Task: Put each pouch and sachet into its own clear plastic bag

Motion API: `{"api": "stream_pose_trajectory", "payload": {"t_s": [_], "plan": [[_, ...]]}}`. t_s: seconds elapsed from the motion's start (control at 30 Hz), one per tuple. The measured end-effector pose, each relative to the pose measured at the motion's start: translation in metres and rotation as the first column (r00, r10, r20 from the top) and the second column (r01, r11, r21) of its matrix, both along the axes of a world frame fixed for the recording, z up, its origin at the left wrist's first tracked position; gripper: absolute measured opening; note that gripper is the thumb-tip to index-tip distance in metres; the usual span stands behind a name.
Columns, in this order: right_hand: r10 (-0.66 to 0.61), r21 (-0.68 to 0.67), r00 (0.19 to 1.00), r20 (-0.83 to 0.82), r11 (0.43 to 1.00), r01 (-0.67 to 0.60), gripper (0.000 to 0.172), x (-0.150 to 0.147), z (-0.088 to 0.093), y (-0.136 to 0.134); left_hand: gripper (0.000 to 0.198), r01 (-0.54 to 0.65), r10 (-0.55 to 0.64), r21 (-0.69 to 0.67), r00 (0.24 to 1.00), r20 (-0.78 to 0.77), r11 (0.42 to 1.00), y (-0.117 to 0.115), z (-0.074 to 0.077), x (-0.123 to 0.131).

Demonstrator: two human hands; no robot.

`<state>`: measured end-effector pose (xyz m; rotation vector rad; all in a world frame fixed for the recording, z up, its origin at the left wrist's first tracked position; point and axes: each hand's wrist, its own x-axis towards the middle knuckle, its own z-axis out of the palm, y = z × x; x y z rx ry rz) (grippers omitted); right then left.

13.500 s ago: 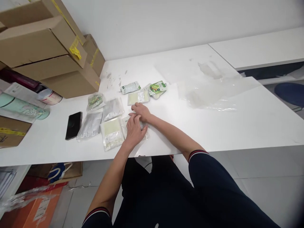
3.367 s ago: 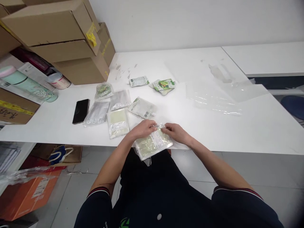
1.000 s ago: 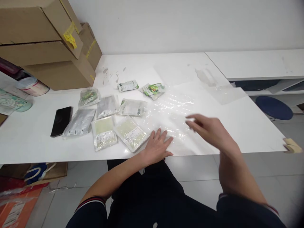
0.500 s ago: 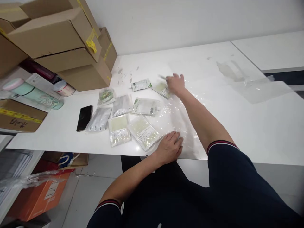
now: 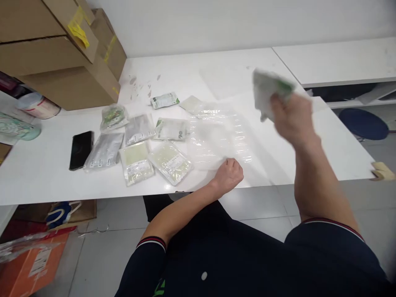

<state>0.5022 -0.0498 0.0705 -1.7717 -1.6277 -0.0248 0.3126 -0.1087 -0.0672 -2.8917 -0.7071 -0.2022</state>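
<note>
My right hand [image 5: 293, 117] is raised over the right part of the white table [image 5: 328, 161], closed on a white-and-green packet [image 5: 267, 93] that is blurred by motion. At the table's front edge, my left hand [image 5: 229, 175] is curled closed on the near edge of a clear plastic bag [image 5: 216, 136] lying flat. Left of the bag are two pale green labelled packets [image 5: 171, 163], two grey packets [image 5: 104, 150] and a white-and-green pouch [image 5: 171, 129]. Behind them lie a smaller pouch [image 5: 165, 100] and a pale square packet [image 5: 191, 104], partly under the bag.
Cardboard boxes [image 5: 62, 74] stand stacked at the back left, beside a round tub [image 5: 38, 105]. A black phone [image 5: 81, 150] and a clear bag with green contents [image 5: 114, 117] lie on the left. A blue stool [image 5: 363, 123] is beyond the right edge.
My right hand has lifted off the table and swung right with the packet. My left hand's fingers have curled in. The view has turned to the right.
</note>
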Motion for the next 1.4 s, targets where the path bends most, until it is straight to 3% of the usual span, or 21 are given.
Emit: {"api": "stream_pose_trajectory", "payload": {"t_s": [0.07, 0.17, 0.3, 0.43, 0.57, 0.73, 0.83, 0.93, 1.03, 1.17, 1.23, 1.33, 1.4], "plan": [[0.072, -0.178, 0.953, 0.295, 0.984, -0.019, 0.04, -0.019, -0.019, -0.028, 0.039, 0.005, -0.004, -0.026, 0.999, 0.033, 1.0, -0.004, 0.001, 0.005], [0.216, -0.267, 0.849, 0.482, 0.959, -0.092, 0.051, -0.039, -0.047, -0.05, 0.032, -0.03, 0.028, 0.011, 0.99, 0.138, 1.0, -0.012, 0.0, -0.008], [0.3, -0.291, 0.773, 0.559, 0.944, -0.155, 0.054, -0.062, -0.085, -0.061, 0.026, -0.091, 0.057, 0.132, 0.969, 0.239, 0.987, -0.017, 0.0, -0.044], [0.424, -0.426, 0.772, 0.474, 0.877, -0.221, 0.052, -0.077, -0.11, -0.067, 0.021, -0.118, 0.083, 0.165, 0.975, 0.204, 0.979, -0.015, 0.004, -0.069], [0.561, -0.548, 0.791, 0.245, 0.753, -0.364, 0.061, -0.05, -0.104, -0.07, 0.023, -0.149, 0.12, 0.161, 0.976, 0.18, 0.976, -0.011, 0.009, -0.076], [0.41, -0.479, 0.903, 0.125, 0.823, -0.307, 0.051, -0.006, -0.092, -0.069, 0.025, -0.271, 0.248, 0.097, 0.949, 0.195, 0.958, -0.005, 0.011, -0.069], [0.414, -0.52, 0.91, 0.013, 0.781, -0.347, 0.058, 0.0, -0.098, -0.068, 0.025, -0.313, 0.306, 0.015, 0.938, 0.162, 0.95, -0.002, 0.011, -0.066], [0.418, -0.493, 0.905, -0.075, 0.774, -0.398, 0.045, 0.006, -0.106, -0.065, 0.027, -0.294, 0.295, -0.026, 0.948, 0.118, 0.955, -0.002, 0.01, -0.067], [0.444, -0.486, 0.882, -0.157, 0.743, -0.46, 0.035, 0.018, -0.108, -0.061, 0.029, -0.282, 0.281, -0.007, 0.951, 0.132, 0.959, -0.002, 0.008, -0.068], [0.48, -0.472, 0.858, -0.183, 0.723, -0.505, 0.034, 0.026, -0.1, -0.06, 0.027, -0.244, 0.221, 0.069, 0.945, 0.242, 0.967, 0.001, 0.006, -0.067], [0.529, -0.476, 0.837, -0.142, 0.705, -0.526, 0.041, 0.024, -0.093, -0.066, 0.027, -0.212, 0.185, 0.071, 0.944, 0.274, 0.975, 0.002, 0.008, -0.067], [0.592, -0.544, 0.803, -0.074, 0.651, -0.53, 0.074, 0.019, -0.083, -0.081, 0.029, -0.181, 0.172, 0.011, 0.95, 0.261, 0.983, 0.003, 0.019, -0.071], [0.595, -0.533, 0.803, -0.037, 0.667, -0.52, 0.073, 0.019, -0.082, -0.092, 0.029, -0.187, 0.197, -0.069, 0.957, 0.211, 0.98, 0.004, 0.034, -0.076]]}}
